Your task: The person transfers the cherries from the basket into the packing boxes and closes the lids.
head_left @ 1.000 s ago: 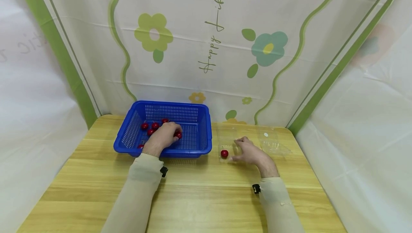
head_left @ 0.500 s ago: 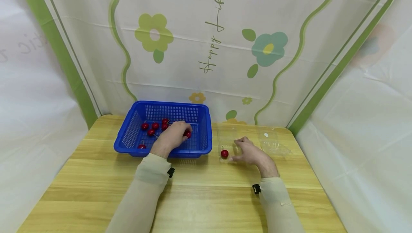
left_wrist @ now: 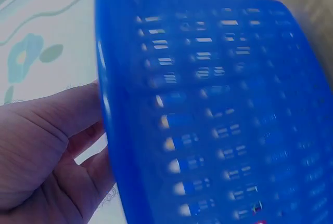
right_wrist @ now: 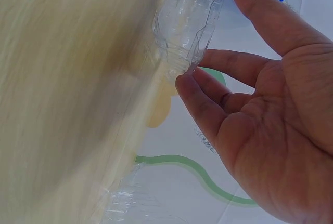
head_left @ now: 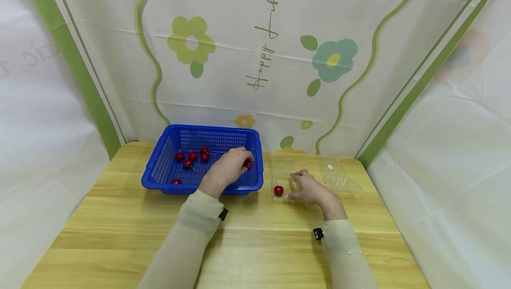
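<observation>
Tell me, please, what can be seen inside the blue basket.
Six loose red cherries lie in the blue basket, and the left hand has a seventh cherry in its grip toward the basket's right end. The floor beneath that hand is covered and cannot be seen.

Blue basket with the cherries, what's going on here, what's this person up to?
A person's left hand is holding a cherry near the right end of the blue basket, where six other cherries can be seen. The right hand is holding the side of a clear box, which has one cherry in it. Another clear container stands farther right on the table.
</observation>
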`<state>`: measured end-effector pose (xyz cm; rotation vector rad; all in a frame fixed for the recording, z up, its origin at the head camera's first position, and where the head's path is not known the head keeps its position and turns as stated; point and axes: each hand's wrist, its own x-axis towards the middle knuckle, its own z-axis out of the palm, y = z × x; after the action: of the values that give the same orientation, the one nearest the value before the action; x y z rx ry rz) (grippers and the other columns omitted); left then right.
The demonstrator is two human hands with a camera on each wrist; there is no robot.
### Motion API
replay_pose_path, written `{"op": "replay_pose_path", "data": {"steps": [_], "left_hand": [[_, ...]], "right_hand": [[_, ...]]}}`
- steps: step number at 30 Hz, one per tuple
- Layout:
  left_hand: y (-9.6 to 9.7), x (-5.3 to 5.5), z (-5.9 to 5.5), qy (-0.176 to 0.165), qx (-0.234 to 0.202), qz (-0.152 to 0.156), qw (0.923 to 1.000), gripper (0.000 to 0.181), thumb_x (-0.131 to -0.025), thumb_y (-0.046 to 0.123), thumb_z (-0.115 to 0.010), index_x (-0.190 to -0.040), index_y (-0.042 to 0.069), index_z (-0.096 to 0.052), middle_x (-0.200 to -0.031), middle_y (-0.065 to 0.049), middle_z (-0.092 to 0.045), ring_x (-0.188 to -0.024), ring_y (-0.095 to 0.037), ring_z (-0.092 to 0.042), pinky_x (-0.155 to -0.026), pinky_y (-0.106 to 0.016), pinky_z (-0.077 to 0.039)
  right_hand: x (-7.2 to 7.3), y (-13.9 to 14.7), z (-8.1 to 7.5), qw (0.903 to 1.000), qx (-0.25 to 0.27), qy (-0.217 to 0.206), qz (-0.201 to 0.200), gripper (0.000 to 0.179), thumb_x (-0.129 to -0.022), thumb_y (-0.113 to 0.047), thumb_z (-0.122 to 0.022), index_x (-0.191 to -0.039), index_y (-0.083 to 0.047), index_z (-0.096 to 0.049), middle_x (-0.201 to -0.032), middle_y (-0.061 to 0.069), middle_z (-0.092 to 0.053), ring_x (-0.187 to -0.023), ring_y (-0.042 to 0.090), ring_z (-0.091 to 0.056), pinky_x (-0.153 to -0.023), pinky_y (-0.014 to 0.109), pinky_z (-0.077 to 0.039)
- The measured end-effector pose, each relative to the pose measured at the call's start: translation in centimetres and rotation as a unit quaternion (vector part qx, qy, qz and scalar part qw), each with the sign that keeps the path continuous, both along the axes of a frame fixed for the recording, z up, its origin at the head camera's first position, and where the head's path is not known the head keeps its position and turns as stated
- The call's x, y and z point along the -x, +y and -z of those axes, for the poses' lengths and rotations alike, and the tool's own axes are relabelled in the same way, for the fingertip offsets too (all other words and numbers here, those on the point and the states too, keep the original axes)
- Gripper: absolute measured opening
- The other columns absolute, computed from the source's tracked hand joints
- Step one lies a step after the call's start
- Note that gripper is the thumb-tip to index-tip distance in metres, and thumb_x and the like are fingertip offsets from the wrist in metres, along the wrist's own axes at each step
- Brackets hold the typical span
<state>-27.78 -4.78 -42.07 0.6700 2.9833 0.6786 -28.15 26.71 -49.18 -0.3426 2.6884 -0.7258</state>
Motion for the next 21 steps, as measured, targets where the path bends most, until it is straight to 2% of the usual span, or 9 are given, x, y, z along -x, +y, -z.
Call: {"op": "replay_pose_path", "data": {"steps": [7,14,21], "left_hand": [[1.6,0.0,-0.2,0.014,-0.011,0.026,0.9995,0.029,-0.111,0.003,-0.080,-0.139,0.005,-0.080,-0.141,-0.014,-0.079,-0.133,-0.032,-0.078,-0.118,-0.046,-0.068],[3.1,-0.3,-0.1,0.047,-0.019,0.062,0.9968,0.028,-0.108,0.000,-0.082,-0.135,0.005,-0.081,-0.137,-0.014,-0.080,-0.129,-0.032,-0.079,-0.115,-0.045,-0.069],[4.8,-0.5,-0.2,0.038,-0.004,0.073,0.9966,0.029,-0.110,0.003,-0.081,-0.138,0.006,-0.081,-0.142,-0.012,-0.079,-0.132,-0.029,-0.079,-0.116,-0.042,-0.068]], "right_hand": [[0.0,0.0,-0.1,1.0000,0.002,-0.001,-0.001,0.095,-0.104,-0.030,-0.093,-0.176,0.006,-0.044,-0.179,0.034,-0.041,-0.167,0.059,-0.044,-0.137,0.072,-0.045],[-0.1,-0.1,-0.4,1.0000,0.003,-0.001,0.002,0.096,-0.103,-0.031,-0.094,-0.176,0.006,-0.044,-0.178,0.034,-0.042,-0.167,0.058,-0.045,-0.138,0.071,-0.044],[-0.1,-0.1,-0.3,1.0000,0.004,-0.002,0.001,0.096,-0.103,-0.032,-0.094,-0.176,0.006,-0.044,-0.178,0.033,-0.043,-0.167,0.058,-0.044,-0.139,0.072,-0.043]]}}
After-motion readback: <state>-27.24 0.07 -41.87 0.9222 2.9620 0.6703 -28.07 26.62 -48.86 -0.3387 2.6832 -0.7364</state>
